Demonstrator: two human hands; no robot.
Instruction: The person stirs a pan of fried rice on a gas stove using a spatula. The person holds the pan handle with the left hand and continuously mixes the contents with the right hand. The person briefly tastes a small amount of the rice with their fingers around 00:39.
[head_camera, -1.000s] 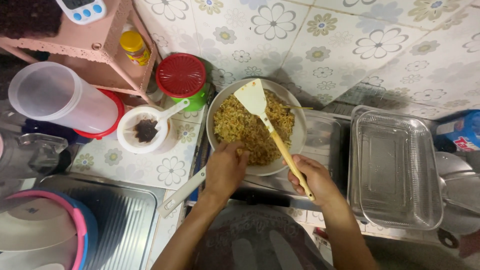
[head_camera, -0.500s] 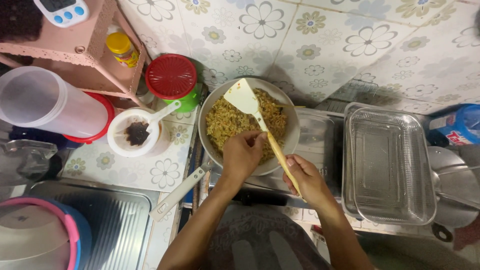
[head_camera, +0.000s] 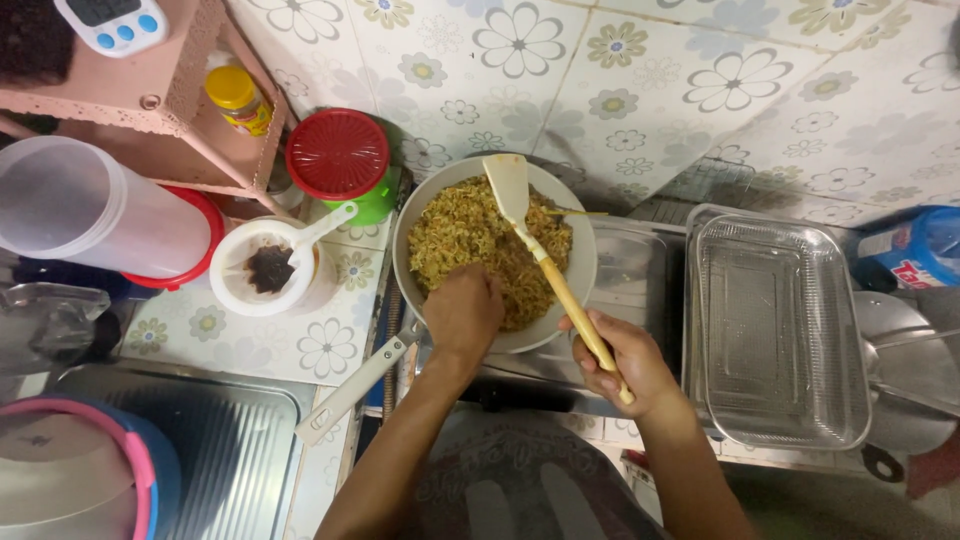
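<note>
The pan (head_camera: 580, 262) sits at the centre of the frame on a steel cooktop (head_camera: 640, 300), filled with fried noodles (head_camera: 470, 240). The right hand (head_camera: 622, 362) is closed around the lower end of a wooden spatula (head_camera: 540, 255). The left hand (head_camera: 462, 312) rests with fingers curled at the pan's near rim, over the noodles; whether it grips anything cannot be told.

Procedure, as judged from this view: keep the spatula blade low and slide it under the noodles instead of pressing down, and hold the pan steady so that it does not slide on the cooktop. Keep the left fingers clear of the hot rim.

Orientation: the spatula's long axis runs diagonally, from the grip at lower right of centre to the blade at upper centre. The blade points toward the tiled wall (head_camera: 620, 90). The pan handle (head_camera: 355, 388) extends toward the lower left.

An empty glass dish (head_camera: 775, 335) lies just beside the pan, to the right.
</note>
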